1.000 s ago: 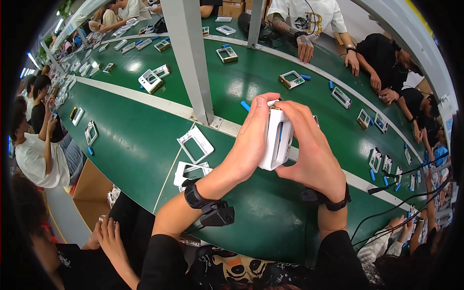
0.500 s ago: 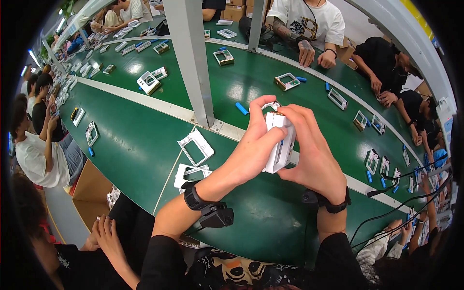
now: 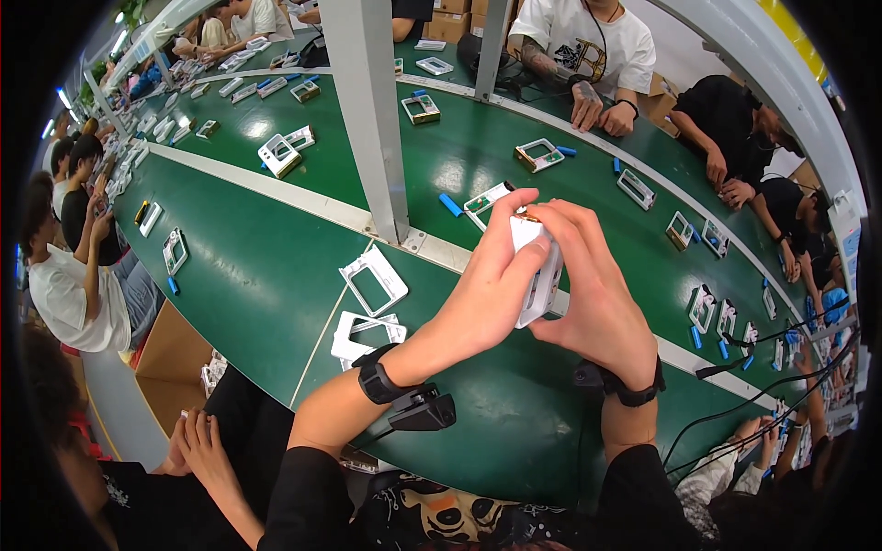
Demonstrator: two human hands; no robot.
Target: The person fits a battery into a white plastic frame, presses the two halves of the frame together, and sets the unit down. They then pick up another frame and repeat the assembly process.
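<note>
Both my hands grip a white plastic device housing (image 3: 535, 308), held on its edge above the green surface. My left hand (image 3: 487, 285) has its thumb pressed on the near face, with fingers over the top. My right hand (image 3: 602, 308) wraps the right side, fingertips at a gold-coloured strip on the upper end. The housing's inside is mostly hidden by my fingers. Just behind them lies a white frame with a green circuit board (image 3: 476, 208), and beside it a blue cylinder (image 3: 450, 205). Two empty white frames (image 3: 397, 286) (image 3: 347, 349) lie left of my forearm.
A grey post (image 3: 369, 138) rises from the pale divider rail (image 3: 276, 195). Beyond it, several frames with blue cylinders lie on the green belt (image 3: 441, 165). Black cables (image 3: 744, 413) hang at the right. Co-workers sit around, and a cardboard box (image 3: 170, 358) stands at the left.
Pieces on the far belt have shifted slightly left, so the frame behind my hands shows more. The held housing has turned a little, and my left hand has moved slightly right.
</note>
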